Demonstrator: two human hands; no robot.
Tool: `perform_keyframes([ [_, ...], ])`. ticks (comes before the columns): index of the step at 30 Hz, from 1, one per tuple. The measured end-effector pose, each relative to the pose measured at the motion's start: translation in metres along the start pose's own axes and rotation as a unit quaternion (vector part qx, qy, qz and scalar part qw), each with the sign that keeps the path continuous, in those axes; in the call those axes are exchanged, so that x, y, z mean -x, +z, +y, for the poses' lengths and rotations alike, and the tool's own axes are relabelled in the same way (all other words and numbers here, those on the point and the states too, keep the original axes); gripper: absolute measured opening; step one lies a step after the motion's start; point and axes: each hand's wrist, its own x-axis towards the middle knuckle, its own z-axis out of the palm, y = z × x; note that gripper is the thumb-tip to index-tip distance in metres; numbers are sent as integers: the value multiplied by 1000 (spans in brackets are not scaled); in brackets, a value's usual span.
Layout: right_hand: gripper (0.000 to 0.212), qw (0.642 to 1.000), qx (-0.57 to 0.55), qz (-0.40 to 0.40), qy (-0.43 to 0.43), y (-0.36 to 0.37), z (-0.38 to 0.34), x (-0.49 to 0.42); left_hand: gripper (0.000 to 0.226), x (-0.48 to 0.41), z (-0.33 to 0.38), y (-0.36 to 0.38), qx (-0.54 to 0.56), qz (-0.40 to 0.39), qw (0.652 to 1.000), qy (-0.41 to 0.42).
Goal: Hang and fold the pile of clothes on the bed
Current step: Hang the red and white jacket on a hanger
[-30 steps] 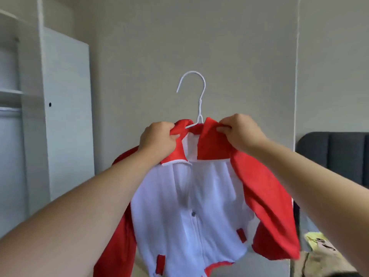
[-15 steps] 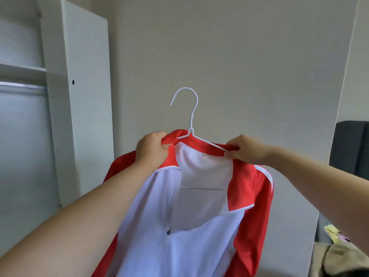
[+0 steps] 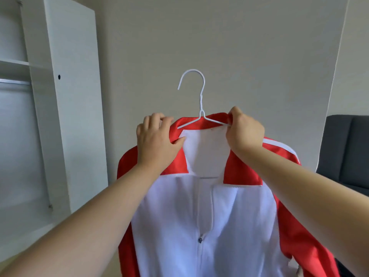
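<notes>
Jacket, red and white, is up in the air mid-scene on a white wire hanger, front facing the camera. It is unzipped at the top and the zip pull sits lower down.

Left hand: fingers curled over the top of the left collar flap, thumb pressed on its front, so the red cloth is pinched between them.

Right hand: fingers bunched tight at the right end of the collar, gripping cloth right where the hanger's right wire arm runs in. Can't tell if the wire itself is inside the grip.

Both forearms are stretched forward and up, hands level at collar height, one each side of the hanger neck. The hook is free above them, opening left.

Count: 1 jacket, 1 hanger, 2 hands.

Far left is a white wardrobe with its rail. Far right is a dark grey padded panel.
</notes>
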Motion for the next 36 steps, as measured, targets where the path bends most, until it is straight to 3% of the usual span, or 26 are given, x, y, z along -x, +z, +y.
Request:
perform_keyframes([
  [2, 24, 1000, 1, 11, -5, -1, 6, -1, 43, -1, 8, 0, -21, -35, 999, -3],
  [5, 19, 999, 14, 29, -25, -1, 13, 0, 24, -5, 18, 0, -62, -117, 991, -14],
  [8, 16, 998, 18, 51, -28, -1, 20, -2, 15, -4, 19, -1, -75, -117, 990, 18],
  [10, 16, 997, -12, 72, -29, 0, 27, 0, 22, -4, 20, -2, 19, -169, 985, -16],
  [13, 19, 994, -59, 75, -59, 2, 31, 7, 16, -8, 25, 1, 197, -289, 933, -83],
  [15, 31, 994, -62, 47, -78, 2, 31, 10, 29, -6, 26, 6, 200, -273, 933, -118],
  [17, 43, 997, 12, 27, -73, -2, 32, 9, 29, -2, 23, 10, 169, -240, 941, -166],
  [19, 36, 992, 112, -4, -59, -9, 34, 11, 22, 2, 17, 14, 152, -205, 946, -201],
  [21, 22, 983, 160, -84, -41, -13, 35, 19, 19, 2, 12, 14, 150, -173, 950, -213],
  [24, 15, 972, 133, -187, -57, -9, 32, 28, 20, -2, 12, 12, 138, -137, 956, -220],
  [26, 7, 984, 38, -169, -50, -7, 25, 28, 21, -7, 14, 11, 127, -120, 959, -222],
  [28, 8, 996, -28, -84, -21, -8, 19, 22, 19, -9, 15, 9, 121, -108, 965, -206],
  [30, 23, 998, 27, -48, 4, -11, 19, 19, 18, -9, 16, 8, 118, -102, 970, -186],
  [33, 22, 978, 154, -141, 15, -8, 28, 22, 19, -5, 17, 6, 118, -103, 972, -174],
  [36, 22, 976, 127, -173, 23, 0, 28, 28, 19, -2, 15, 6, 97, -123, 970, -184],
])
